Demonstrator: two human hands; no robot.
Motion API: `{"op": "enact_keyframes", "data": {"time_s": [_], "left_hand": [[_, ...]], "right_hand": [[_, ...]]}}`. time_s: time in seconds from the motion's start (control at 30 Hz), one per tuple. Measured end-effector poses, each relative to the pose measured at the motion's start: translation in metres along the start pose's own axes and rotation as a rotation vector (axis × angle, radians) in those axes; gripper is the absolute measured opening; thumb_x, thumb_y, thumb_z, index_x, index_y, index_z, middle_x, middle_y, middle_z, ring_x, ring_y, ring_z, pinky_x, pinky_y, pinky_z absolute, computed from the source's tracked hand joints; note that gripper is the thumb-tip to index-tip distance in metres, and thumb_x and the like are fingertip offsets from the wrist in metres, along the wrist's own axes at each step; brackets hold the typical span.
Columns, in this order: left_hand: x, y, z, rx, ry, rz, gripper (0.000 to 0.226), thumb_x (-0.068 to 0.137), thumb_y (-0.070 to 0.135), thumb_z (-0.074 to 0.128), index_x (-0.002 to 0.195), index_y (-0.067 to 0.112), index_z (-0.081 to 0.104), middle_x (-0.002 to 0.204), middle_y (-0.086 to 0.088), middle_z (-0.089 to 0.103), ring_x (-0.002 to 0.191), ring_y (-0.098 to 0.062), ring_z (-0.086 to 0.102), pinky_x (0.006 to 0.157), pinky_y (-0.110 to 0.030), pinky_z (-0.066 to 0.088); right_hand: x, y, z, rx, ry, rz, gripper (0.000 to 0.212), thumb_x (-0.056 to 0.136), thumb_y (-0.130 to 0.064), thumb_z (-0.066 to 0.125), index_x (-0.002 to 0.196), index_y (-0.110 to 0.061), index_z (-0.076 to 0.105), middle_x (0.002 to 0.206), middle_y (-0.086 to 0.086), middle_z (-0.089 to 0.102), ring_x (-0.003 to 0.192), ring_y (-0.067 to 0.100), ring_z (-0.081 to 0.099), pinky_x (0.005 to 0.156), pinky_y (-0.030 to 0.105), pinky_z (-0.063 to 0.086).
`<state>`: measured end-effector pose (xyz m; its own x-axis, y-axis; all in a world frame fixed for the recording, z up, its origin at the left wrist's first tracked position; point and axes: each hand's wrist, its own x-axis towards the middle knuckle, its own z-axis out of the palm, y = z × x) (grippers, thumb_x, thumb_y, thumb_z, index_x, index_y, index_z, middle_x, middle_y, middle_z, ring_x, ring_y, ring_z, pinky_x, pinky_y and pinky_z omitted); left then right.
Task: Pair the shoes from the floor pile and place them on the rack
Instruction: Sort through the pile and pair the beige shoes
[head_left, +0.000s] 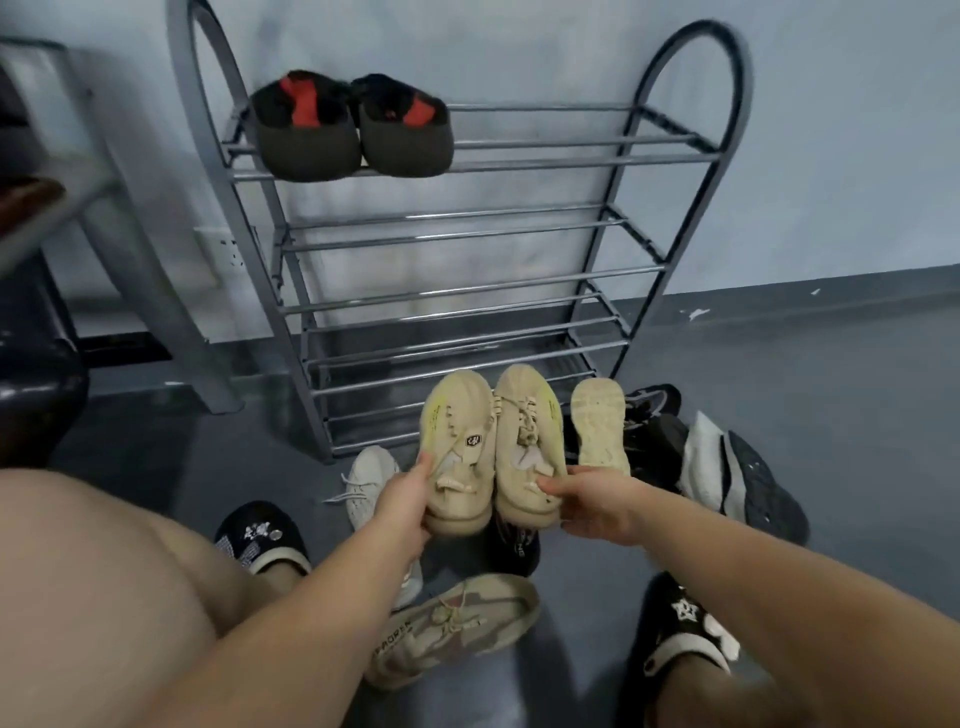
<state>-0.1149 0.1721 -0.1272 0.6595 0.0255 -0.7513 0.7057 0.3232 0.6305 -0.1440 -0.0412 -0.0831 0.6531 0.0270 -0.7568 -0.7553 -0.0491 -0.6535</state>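
Your left hand (402, 501) is closed around the heel of one beige sneaker (457, 452) and your right hand (587, 506) grips the heel of the matching beige sneaker (527, 447), the two held side by side, touching, toes toward the grey metal rack (467, 291). A dark pair with red straps (353, 130) sits on the rack's top shelf. The rest lie on the floor (779, 364): a white sneaker (366, 486) by your left hand, a camouflage sneaker (457, 629) below your hands, an upturned pale sole (600, 426) and dark shoes (727, 462) to the right.
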Motion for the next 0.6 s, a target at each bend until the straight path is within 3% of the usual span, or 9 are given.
{"op": "enact_keyframes", "data": {"time_s": [0.1, 0.23, 0.33, 0.47, 0.6], "left_hand": [[-0.025, 0.011, 0.028, 0.008, -0.067, 0.021, 0.046, 0.093, 0.042, 0.053, 0.124, 0.009, 0.057, 0.108, -0.012, 0.067, 0.087, -0.025, 0.065, 0.065, -0.034, 0.053], [-0.06, 0.035, 0.066, 0.017, -0.137, 0.094, 0.044, 0.093, 0.038, 0.054, 0.125, 0.008, 0.055, 0.1, -0.01, 0.068, 0.078, -0.021, 0.065, 0.053, -0.029, 0.051], [-0.08, 0.054, 0.091, 0.019, -0.165, 0.168, 0.045, 0.092, 0.039, 0.056, 0.125, 0.01, 0.054, 0.107, -0.01, 0.068, 0.08, -0.022, 0.065, 0.055, -0.03, 0.052], [-0.106, 0.084, 0.116, 0.006, -0.224, 0.252, 0.048, 0.088, 0.045, 0.058, 0.124, 0.013, 0.055, 0.114, -0.011, 0.067, 0.093, -0.027, 0.068, 0.06, -0.036, 0.056], [-0.133, 0.113, 0.139, -0.008, -0.265, 0.337, 0.055, 0.082, 0.05, 0.06, 0.124, 0.015, 0.056, 0.113, -0.01, 0.068, 0.096, -0.028, 0.068, 0.068, -0.039, 0.058]], "right_hand": [[-0.023, -0.015, -0.031, -0.008, 0.026, -0.025, 0.019, 0.083, -0.017, 0.07, 0.101, -0.017, 0.063, 0.103, 0.004, 0.064, 0.094, 0.019, 0.057, 0.078, 0.028, 0.046], [-0.057, -0.045, -0.06, -0.04, 0.077, -0.103, 0.032, 0.081, -0.019, 0.071, 0.111, -0.013, 0.06, 0.102, 0.006, 0.059, 0.089, 0.018, 0.056, 0.08, 0.029, 0.048], [-0.086, -0.069, -0.073, -0.034, 0.109, -0.16, 0.029, 0.082, -0.019, 0.071, 0.107, -0.014, 0.059, 0.1, 0.007, 0.055, 0.093, 0.02, 0.053, 0.088, 0.031, 0.046], [-0.128, -0.096, -0.083, -0.034, 0.161, -0.244, 0.019, 0.083, -0.018, 0.069, 0.098, -0.01, 0.062, 0.078, 0.006, 0.056, 0.073, 0.018, 0.053, 0.068, 0.027, 0.046], [-0.161, -0.123, -0.093, -0.013, 0.167, -0.293, 0.013, 0.085, -0.019, 0.066, 0.093, -0.011, 0.059, 0.072, 0.004, 0.048, 0.065, 0.015, 0.044, 0.067, 0.026, 0.041]]}}
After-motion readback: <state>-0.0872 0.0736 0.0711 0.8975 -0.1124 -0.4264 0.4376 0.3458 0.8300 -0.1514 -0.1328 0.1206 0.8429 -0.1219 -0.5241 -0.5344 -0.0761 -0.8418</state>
